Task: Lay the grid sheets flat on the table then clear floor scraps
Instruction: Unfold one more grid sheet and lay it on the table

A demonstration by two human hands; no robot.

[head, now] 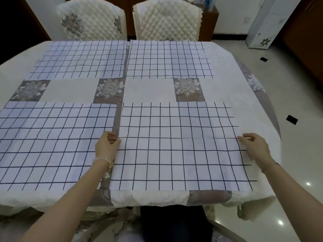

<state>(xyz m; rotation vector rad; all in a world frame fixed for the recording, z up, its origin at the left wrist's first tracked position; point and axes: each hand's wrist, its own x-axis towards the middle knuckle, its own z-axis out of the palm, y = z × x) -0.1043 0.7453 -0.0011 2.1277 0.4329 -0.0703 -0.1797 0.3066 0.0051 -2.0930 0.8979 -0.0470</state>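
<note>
Pinching side edges of the near-right grid sheet [178, 145] — left hand [107, 145] and right hand [256, 145].

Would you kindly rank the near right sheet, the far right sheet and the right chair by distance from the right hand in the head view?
1. near right sheet, its right edge held by the right hand.
2. far right sheet, farther ahead.
3. right chair, behind that sheet.

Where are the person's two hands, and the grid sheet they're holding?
left hand [107, 145], head view, back of the hand.
right hand [256, 145], head view, back of the hand.
near right grid sheet [181, 147], head view, middle of the sheet.
</note>
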